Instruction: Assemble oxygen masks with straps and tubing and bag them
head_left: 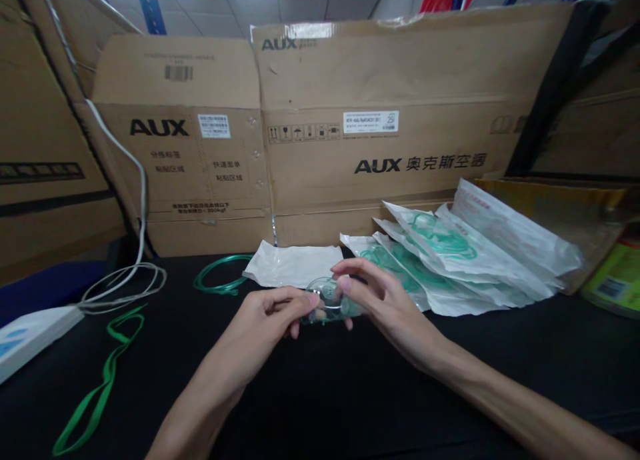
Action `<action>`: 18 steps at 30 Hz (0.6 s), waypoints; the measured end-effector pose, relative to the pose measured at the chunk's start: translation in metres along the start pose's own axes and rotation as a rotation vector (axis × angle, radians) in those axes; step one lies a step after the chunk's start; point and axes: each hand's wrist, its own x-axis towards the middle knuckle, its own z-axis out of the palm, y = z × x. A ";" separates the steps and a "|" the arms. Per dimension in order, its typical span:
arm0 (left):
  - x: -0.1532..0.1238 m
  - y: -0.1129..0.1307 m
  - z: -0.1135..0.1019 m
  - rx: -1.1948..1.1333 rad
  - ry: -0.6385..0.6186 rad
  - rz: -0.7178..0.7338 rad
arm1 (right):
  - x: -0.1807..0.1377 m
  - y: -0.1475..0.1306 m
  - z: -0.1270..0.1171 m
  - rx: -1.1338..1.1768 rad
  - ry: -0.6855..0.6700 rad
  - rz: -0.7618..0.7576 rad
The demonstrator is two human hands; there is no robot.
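A clear, green-tinted plastic oxygen mask [327, 300] is held up between both hands over the black table. My left hand [280, 313] is closed on the mask's left edge, thumb on top and fingers underneath. On the other side my right hand [373, 297] grips it, with thumb and forefinger at its upper right and another fingertip showing below. Part of the mask is hidden by the fingers. Just behind lies a white paper pouch [295, 263], and left of that a coil of green tubing [217, 280].
Several pouches with green tubing [440, 247] are heaped at the right. A green strap [107, 373] lies at the left, near a white power strip [40, 337] with its cable [143, 200]. Cardboard boxes [325, 147] wall off the back. A yellow-green container [615, 277] stands far right.
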 end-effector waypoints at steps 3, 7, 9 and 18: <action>0.001 -0.001 -0.001 0.008 0.038 0.009 | -0.004 0.002 0.001 -0.415 0.012 -0.293; 0.000 0.000 0.001 -0.046 -0.009 0.015 | -0.006 0.005 0.004 -0.640 -0.067 -0.447; -0.001 0.000 0.002 -0.062 -0.042 0.035 | -0.005 0.007 0.005 -0.619 -0.067 -0.459; -0.005 -0.008 0.001 0.101 -0.062 0.088 | -0.001 0.008 0.001 -0.373 -0.138 -0.373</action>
